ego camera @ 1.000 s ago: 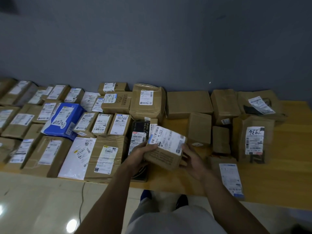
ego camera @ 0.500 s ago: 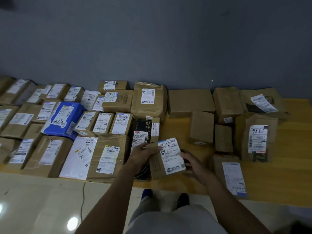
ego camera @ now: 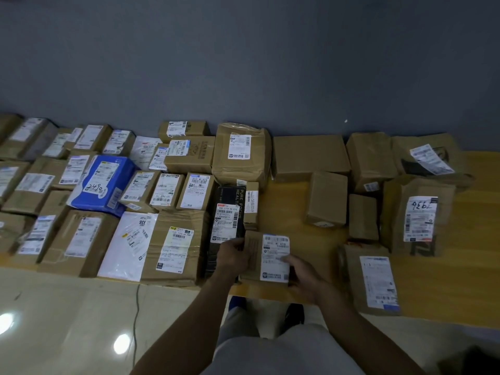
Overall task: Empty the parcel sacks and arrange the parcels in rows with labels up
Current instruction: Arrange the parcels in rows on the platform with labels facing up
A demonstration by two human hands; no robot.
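Grip: left hand (ego camera: 234,253), right hand (ego camera: 301,276) clasp parcel (ego camera: 254,257) between.

Can reach in over the bare wooden tabletop (ego camera: 286,212). Walled left by a black box (ego camera: 228,212) and narrow carton (ego camera: 251,204), right by a small plain box (ego camera: 327,198), behind by a large plain carton (ego camera: 311,155), near edge by a labelled parcel (ego camera: 270,255).

Dim bluish room light, two glare spots on glossy floor (ego camera: 67,307), labels (ego camera: 275,257) softly blurred, wide-angle bending at edges
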